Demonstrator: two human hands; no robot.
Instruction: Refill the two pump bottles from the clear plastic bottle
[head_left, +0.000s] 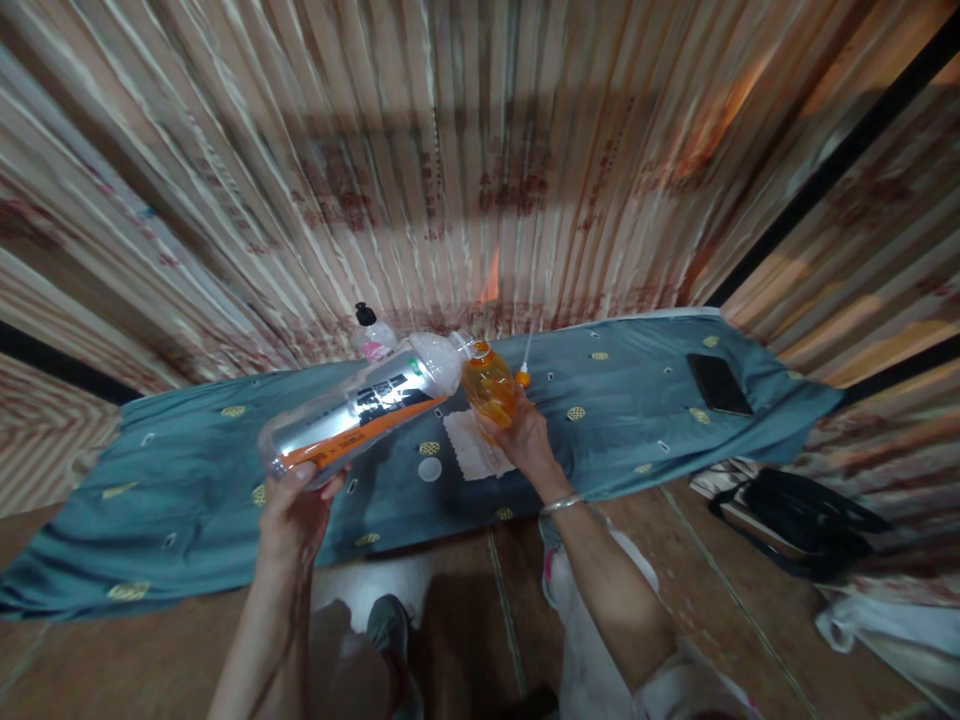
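Observation:
My left hand (300,500) is closed around the base of a large clear plastic bottle (360,410) with a silver and orange label. That bottle is tilted, its neck toward the right. Its mouth meets the open top of an orange bottle (489,385), which my right hand (525,435) grips from below and the right. Just behind the orange bottle, an orange pump top (523,378) with a thin tube lies on the cloth. Under my right hand is a pale napkin (469,450). A round white cap (430,469) rests left of the napkin.
A teal patterned cloth (600,440) covers the long table. At the back stands a clear bottle with a black top (367,330). A black phone (718,384) lies at the right. Striped curtains (480,180) hang behind, and a dark bag (802,520) is at the lower right.

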